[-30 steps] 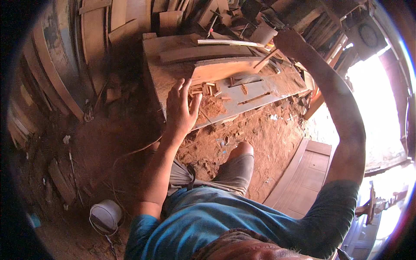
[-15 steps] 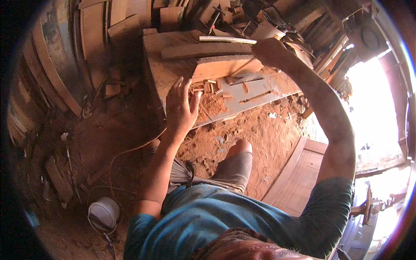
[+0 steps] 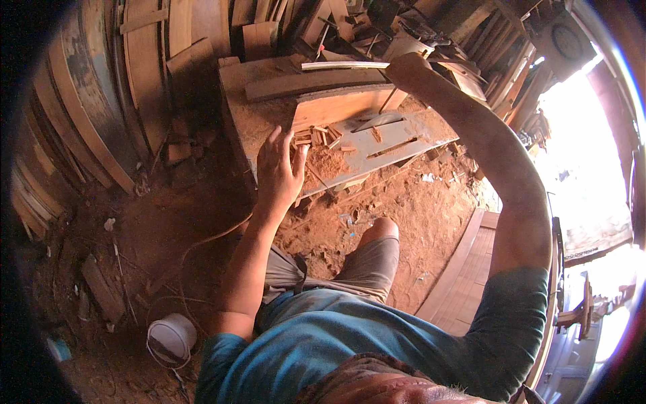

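Head view: my right hand [image 3: 407,67] is stretched far forward, fingers closed round one end of a thin pale strip [image 3: 343,65]. The strip's long axis runs leftward from that grip, level above the plank [image 3: 316,84] at the back of the worktop [image 3: 245,124].

My left hand [image 3: 278,172] hovers nearer me over the dusty worktop, fingers spread, holding nothing, just beside the small offcuts [image 3: 316,135]. The strip lies ahead and right of it; the right hand is nearer, already on it.
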The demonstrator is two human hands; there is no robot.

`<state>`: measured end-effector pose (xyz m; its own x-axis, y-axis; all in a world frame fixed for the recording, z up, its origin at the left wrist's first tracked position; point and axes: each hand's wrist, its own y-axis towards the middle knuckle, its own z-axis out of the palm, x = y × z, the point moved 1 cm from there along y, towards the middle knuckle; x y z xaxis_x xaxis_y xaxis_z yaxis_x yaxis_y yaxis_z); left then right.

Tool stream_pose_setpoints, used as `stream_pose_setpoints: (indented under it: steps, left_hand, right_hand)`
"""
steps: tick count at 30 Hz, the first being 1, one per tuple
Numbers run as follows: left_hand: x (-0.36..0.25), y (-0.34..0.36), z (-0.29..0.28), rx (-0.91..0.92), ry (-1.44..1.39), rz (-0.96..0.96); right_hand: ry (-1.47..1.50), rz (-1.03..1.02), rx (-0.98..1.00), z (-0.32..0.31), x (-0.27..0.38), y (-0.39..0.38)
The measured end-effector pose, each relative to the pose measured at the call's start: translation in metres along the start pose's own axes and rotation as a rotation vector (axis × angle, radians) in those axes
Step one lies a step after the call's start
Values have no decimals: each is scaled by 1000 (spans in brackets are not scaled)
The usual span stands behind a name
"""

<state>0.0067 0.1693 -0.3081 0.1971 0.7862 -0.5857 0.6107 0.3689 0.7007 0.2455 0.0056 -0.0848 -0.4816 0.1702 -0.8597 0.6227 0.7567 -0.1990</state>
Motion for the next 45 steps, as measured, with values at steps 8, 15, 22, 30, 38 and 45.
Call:
stream_pose_setpoints:
  steps: [8, 15, 22, 30, 38, 45]
  left_hand:
    - [5, -3, -2, -6, 19, -10]
    - [10, -3, 1, -10, -3, 38]
    - [7, -1, 8, 2, 26, 39]
    - [6, -8, 1, 103, -115, -64]
    - [-33, -10, -34, 629, 102, 376]
    - [-48, 14, -45, 490, -93, 333]
  right_hand:
    - [70, -102, -155, -55, 0, -13]
    - [99, -91, -88, -57, 26, -48]
    - [766, 289, -220, 4, 93, -153]
    - [1473, 683, -239, 20, 193, -232]
    - [1580, 738, -348, 30, 213, -243]
    - [1980, 842, -378, 38, 223, -243]
